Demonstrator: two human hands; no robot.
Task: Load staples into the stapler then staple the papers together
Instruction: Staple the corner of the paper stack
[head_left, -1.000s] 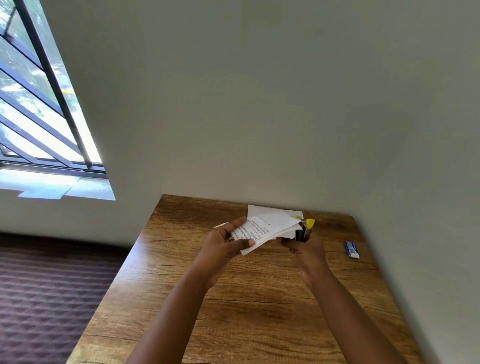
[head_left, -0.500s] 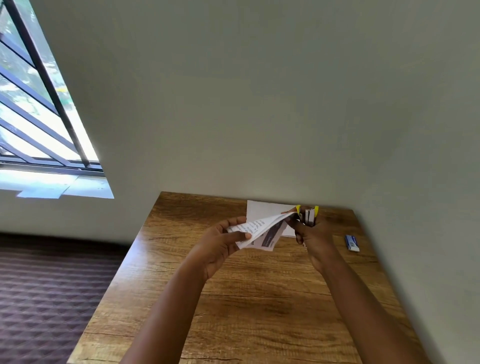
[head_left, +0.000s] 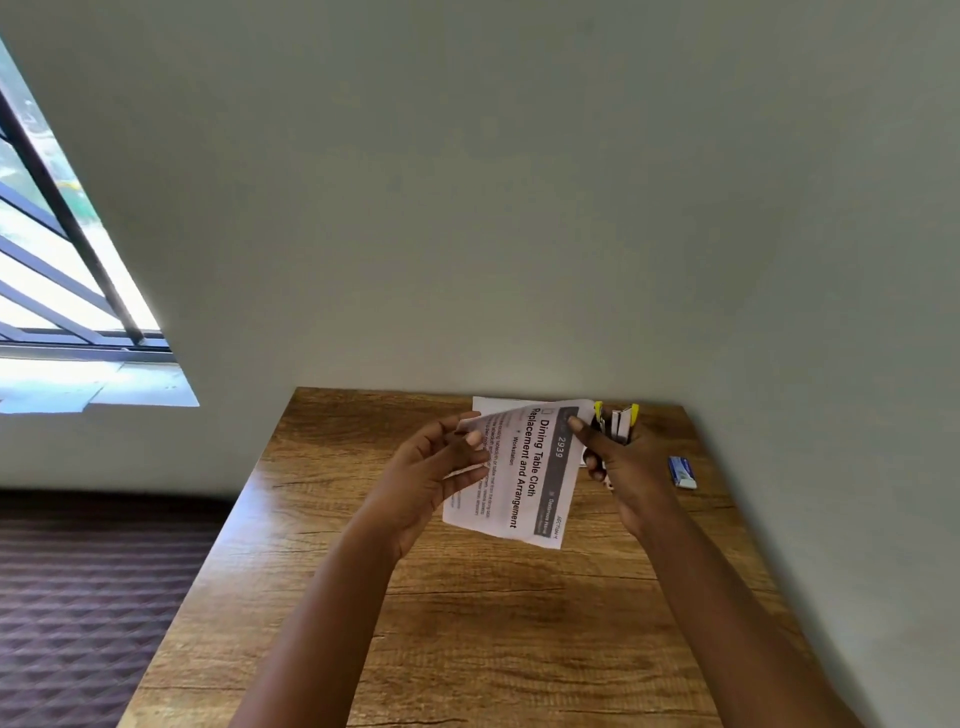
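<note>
My left hand (head_left: 431, 475) holds the left side of a printed paper (head_left: 530, 473) above the wooden table (head_left: 467, 623); its heading reads "Dining Table Cloth Replacement and Arrangement". My right hand (head_left: 631, 467) grips a black and yellow stapler (head_left: 617, 423), upright, and its thumb pinches the paper's top right corner beside the stapler. Another white sheet (head_left: 488, 404) lies flat on the table behind, mostly hidden by the held paper.
A small blue and white staple box (head_left: 681, 472) lies on the table to the right of my right hand, near the wall. The table stands against the wall at the back and right. A barred window (head_left: 57, 270) is at the far left.
The held paper has swung from edge-on to face the camera, so its print is readable. My right thumb has moved onto its top corner. The stapler stayed in my right hand.
</note>
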